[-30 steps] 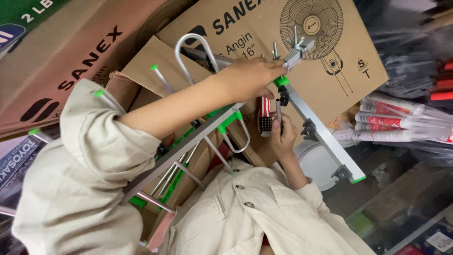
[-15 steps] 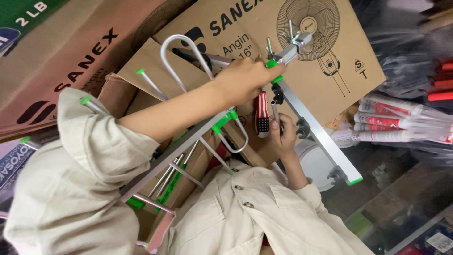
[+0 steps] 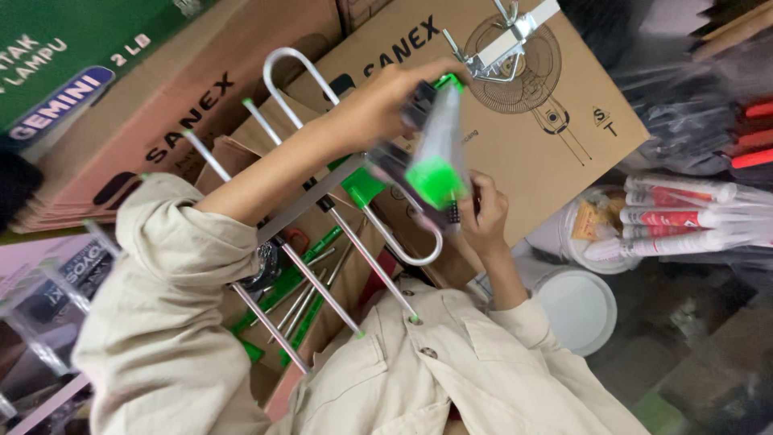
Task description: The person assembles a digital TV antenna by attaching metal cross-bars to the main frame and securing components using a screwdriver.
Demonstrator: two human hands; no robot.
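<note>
Here my left hand (image 3: pixel 386 101) has a closed grip on the antenna (image 3: pixel 322 193), steadying its boom. Just below that grip, my right hand (image 3: pixel 483 211) wraps a dark tool (image 3: pixel 452 213), seemingly working a fitting.

Left hand (image 3: pixel 386 101) and right hand (image 3: pixel 483 211) grip a metal antenna (image 3: pixel 354 234).

The silvery aluminium antenna frame (image 3: pixel 322 201) with its thin rods looks smooth and faintly shiny, capped with glossy green plastic tips (image 3: pixel 436 179). The brown corrugated cardboard box (image 3: pixel 555 113) behind is matt paper. The cream cotton-like cloth sleeve (image 3: pixel 173 266) is matt and creased. The white plastic bucket (image 3: pixel 576 310) looks smooth.
</note>
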